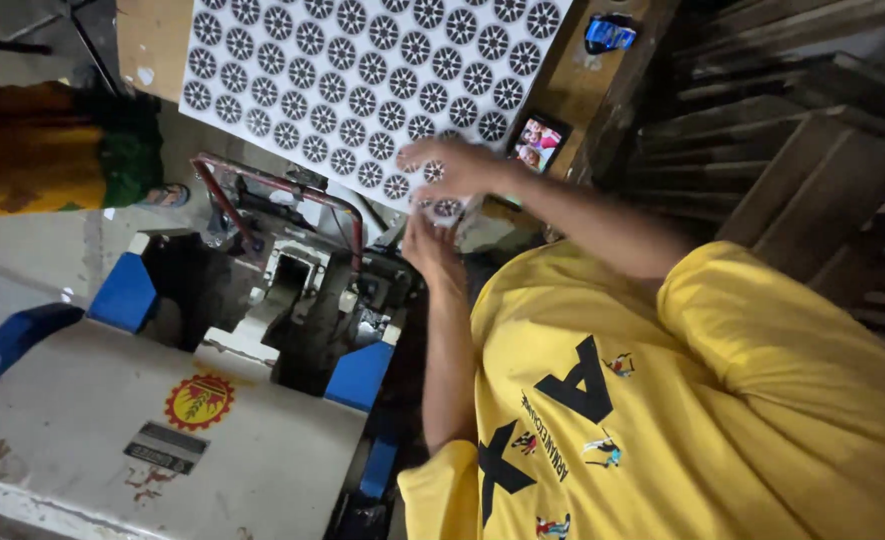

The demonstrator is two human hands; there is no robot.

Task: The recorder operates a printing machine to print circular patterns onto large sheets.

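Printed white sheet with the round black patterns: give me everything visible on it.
The large white sheet printed with rows of round black wheel-like patterns looks like thin card or paper. It lies flat on a brown wooden surface, its top cut off by the frame, its near corner hanging past the edge above a grey and blue machine. One hand rests fingers on the near edge; the other hand sits just below that edge. Motion blur hides the exact grip.

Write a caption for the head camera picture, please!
Two hands, right hand and left hand, touch a patterned white sheet above a grey machine.
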